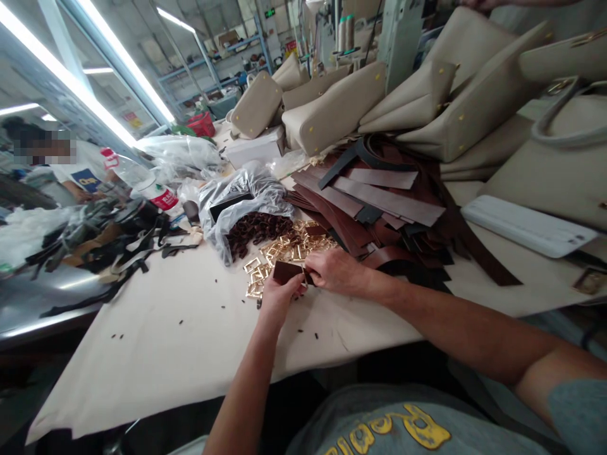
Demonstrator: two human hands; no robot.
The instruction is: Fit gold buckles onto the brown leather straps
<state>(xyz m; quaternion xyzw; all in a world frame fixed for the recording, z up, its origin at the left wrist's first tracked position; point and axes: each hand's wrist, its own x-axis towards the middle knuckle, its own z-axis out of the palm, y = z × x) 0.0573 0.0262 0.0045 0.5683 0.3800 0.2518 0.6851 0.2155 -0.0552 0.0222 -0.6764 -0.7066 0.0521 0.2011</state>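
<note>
My left hand point(278, 296) is closed on a dark brown leather strap point(286, 271), thumb on top. A thin gold buckle point(305, 276) stands at the strap's right end, between the two hands. My right hand point(336, 273) pinches the dark end beside that buckle; its fingertips are partly hidden. Just beyond the hands lies a pile of gold rectangular buckles point(258, 277). Behind them, dark brown leather loops point(260, 229) spill from a clear plastic bag point(219, 212).
Brown leather strips point(384, 196) are heaped at the right. Beige handbags point(339, 110) crowd the table's back. A white box point(256, 148) and a plastic bottle point(159, 193) stand farther left. Small dark bits dot the pale tabletop point(165, 360). A person point(80, 167) sits at far left.
</note>
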